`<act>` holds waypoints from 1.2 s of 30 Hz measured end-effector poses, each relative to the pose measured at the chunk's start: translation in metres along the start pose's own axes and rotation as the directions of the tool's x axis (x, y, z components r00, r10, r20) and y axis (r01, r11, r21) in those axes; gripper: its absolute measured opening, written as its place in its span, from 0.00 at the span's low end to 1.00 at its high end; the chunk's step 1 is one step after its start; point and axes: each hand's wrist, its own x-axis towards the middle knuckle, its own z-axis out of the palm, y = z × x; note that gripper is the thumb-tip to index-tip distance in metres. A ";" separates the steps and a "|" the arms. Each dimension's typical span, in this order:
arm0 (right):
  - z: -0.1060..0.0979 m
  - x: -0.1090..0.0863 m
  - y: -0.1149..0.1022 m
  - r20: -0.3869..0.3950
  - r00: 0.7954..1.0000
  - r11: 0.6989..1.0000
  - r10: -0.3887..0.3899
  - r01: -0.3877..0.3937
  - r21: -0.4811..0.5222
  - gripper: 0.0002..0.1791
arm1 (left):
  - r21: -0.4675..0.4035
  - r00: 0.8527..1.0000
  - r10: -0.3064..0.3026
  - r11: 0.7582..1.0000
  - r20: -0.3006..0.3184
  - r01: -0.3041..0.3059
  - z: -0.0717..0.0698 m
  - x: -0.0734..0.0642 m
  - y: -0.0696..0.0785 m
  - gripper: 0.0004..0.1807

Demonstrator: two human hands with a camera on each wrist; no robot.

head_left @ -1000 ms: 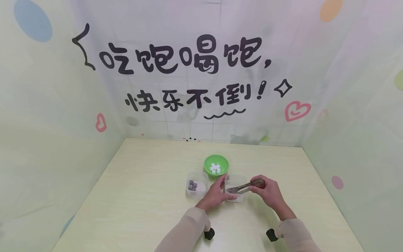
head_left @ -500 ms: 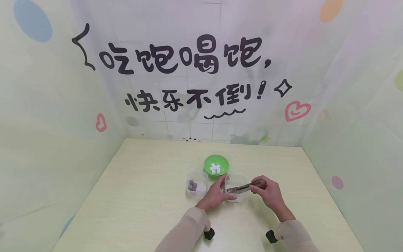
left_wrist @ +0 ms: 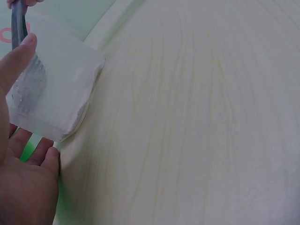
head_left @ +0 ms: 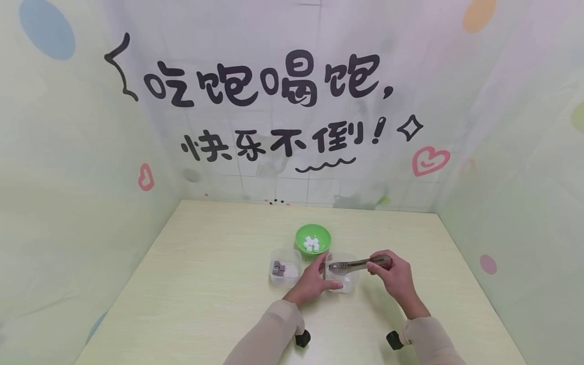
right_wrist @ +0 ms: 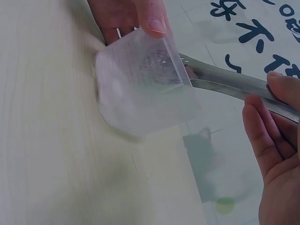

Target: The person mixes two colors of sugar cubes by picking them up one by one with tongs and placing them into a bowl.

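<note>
My left hand (head_left: pixel 311 283) holds a translucent plastic container (head_left: pixel 349 285) at its left side, thumb toward the near edge and fingers round the far side. My right hand (head_left: pixel 393 275) grips a pair of metal tongs (head_left: pixel 358 264) by the handle end. The tongs' perforated tips reach over the container's rim into its mouth. Through the cloudy wall in the right wrist view, the tips show only dimly inside the container (right_wrist: pixel 133 101), and I cannot tell whether they pinch anything. In the left wrist view, my left thumb (left_wrist: pixel 21 58) overlaps the tongs.
A green bowl (head_left: pixel 301 237) holding several white cubes (head_left: pixel 312 244) stands just behind the containers. To the left, a second translucent container (head_left: pixel 294 257) holds several grey-brown cubes (head_left: pixel 279 268). All stand on a light wooden table (head_left: pixel 205 284) with printed cloth walls (head_left: pixel 292 182) behind and beside it.
The tongs' arms, spread apart a second ago, have come together. My right hand has lifted slightly, raising the tongs to a flatter angle. The left hand stays on the container.
</note>
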 end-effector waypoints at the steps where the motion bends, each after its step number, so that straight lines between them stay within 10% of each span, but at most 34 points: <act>1: 0.000 0.000 -0.001 -0.005 1.000 1.000 -0.002 0.002 0.008 0.09 | 0.003 1.000 0.001 1.000 0.001 -0.001 0.000 0.000 0.000 0.53; 36: 0.020 0.019 -0.056 -0.205 0.978 0.979 0.030 0.013 0.205 0.10 | 0.041 1.000 -0.012 0.999 -0.006 0.013 0.000 -0.002 -0.001 0.54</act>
